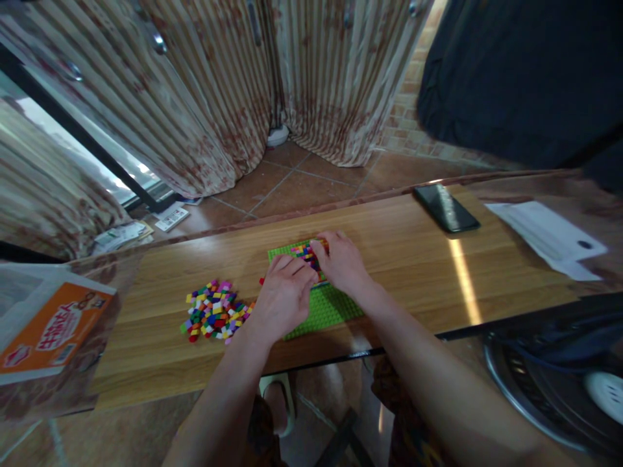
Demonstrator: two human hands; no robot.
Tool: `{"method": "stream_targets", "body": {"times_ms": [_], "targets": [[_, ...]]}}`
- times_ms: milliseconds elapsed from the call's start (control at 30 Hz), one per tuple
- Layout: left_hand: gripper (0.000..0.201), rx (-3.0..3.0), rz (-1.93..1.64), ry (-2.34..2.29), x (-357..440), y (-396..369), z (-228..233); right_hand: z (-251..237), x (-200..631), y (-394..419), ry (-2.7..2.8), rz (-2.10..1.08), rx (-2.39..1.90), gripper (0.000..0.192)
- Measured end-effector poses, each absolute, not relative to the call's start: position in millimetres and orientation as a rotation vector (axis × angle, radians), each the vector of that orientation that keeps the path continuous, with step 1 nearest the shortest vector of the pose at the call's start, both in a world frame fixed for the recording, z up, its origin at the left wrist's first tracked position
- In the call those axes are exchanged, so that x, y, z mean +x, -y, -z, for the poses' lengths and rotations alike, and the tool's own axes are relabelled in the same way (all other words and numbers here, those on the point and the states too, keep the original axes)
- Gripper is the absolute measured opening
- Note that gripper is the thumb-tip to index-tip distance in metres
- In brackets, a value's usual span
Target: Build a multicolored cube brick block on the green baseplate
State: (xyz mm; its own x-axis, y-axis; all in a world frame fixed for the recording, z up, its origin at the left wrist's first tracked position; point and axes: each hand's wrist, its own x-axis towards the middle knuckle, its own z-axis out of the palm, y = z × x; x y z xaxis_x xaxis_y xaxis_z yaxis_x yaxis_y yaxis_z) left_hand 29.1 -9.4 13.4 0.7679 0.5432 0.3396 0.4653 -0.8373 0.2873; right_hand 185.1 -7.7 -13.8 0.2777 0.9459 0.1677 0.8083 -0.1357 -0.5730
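A green studded baseplate (327, 307) lies on a wooden table (413, 259). Small coloured bricks (307, 251) are stuck in rows on its far part. My left hand (285, 295) rests on the plate's left half, fingers curled down onto the bricks. My right hand (343, 261) sits at the far right of the plate, its fingertips pressing on the coloured rows. Whether either hand pinches a single brick is hidden by the fingers. A loose pile of small coloured bricks (214, 312) lies on the table to the left of my left hand.
A black phone (446, 208) lies at the table's far right, white paper (548, 237) beyond it. An orange and white bag (46, 331) sits at the left end. A fan (559, 383) stands at the lower right. Curtains (204, 97) hang behind; tiled floor lies below.
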Motion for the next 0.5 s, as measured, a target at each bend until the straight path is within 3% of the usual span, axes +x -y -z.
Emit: {"method": "stream_targets", "body": {"times_ms": [500], "targets": [[0.012, 2.694, -0.662, -0.778, 23.9, 8.9, -7.0, 19.4, 190.7, 2.4, 1.356, -0.242, -1.725, 0.025]]}}
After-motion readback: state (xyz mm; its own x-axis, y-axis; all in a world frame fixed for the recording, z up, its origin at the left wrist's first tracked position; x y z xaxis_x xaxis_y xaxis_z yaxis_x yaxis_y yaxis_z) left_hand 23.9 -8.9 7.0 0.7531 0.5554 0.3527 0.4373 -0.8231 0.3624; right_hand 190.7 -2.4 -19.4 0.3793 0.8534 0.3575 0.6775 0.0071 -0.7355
